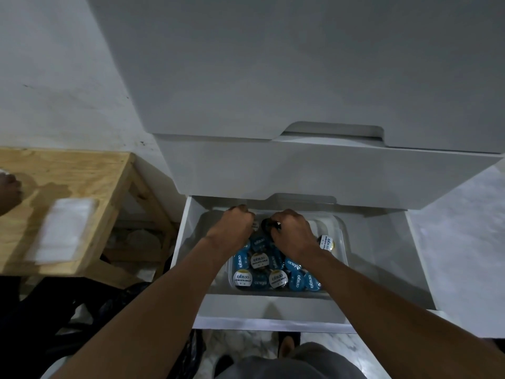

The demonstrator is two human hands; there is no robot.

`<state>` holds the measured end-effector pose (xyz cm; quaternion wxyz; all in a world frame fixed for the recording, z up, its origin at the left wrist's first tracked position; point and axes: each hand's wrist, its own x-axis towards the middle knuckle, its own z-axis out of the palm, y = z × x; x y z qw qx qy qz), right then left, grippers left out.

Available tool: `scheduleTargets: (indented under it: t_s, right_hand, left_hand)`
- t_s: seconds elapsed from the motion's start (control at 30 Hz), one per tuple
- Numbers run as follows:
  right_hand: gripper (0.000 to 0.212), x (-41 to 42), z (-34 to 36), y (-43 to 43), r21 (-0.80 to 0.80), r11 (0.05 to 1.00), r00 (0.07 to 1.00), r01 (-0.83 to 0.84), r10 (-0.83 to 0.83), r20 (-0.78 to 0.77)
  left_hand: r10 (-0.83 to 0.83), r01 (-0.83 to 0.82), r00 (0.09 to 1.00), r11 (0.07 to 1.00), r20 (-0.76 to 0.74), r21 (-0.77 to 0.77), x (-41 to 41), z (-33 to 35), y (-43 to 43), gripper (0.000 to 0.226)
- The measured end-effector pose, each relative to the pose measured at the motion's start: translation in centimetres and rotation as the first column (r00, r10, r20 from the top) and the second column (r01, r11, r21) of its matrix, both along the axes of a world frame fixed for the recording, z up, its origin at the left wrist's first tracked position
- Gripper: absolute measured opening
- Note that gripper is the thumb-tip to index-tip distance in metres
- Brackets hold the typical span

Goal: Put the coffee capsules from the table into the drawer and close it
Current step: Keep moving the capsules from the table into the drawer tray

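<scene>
Both hands reach into the open drawer (273, 307), over a clear tub (343, 242) heaped with capsules (269, 272). The left hand (235, 225) is curled into a fist at the tub's far side; what it holds, if anything, is hidden. The right hand (293, 231) is closed around a dark capsule (269, 224) at the top of the heap. These capsules look light and rigid, with slick foil lids that could dent or puncture, so pinching the plastic rim or body seems safer than pressing the lid. On the table (82, 173) lies a blurred white packet (65, 231); no capsules show there.
</scene>
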<state>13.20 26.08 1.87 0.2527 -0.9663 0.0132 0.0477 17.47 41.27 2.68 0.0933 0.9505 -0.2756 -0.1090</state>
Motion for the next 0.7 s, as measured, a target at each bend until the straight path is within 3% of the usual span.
scheduleTargets:
  t_s: [0.4, 0.7]
  right_hand:
    - [0.025, 0.1, -0.4, 0.7, -0.021, 1.000, 1.000, -0.012, 0.012, 0.001]
    - [0.024, 0.3, -0.6, 0.9, -0.037, 0.999, 1.000, -0.029, 0.029, -0.004]
  left_hand:
    - [-0.131, 0.111, 0.984, 0.980, 0.118, 0.164, -0.2, 0.8, 0.6, 0.021]
    - [-0.132, 0.092, 0.982, 0.959, 0.133, 0.269, -0.4, 1.6, 0.4, 0.022]
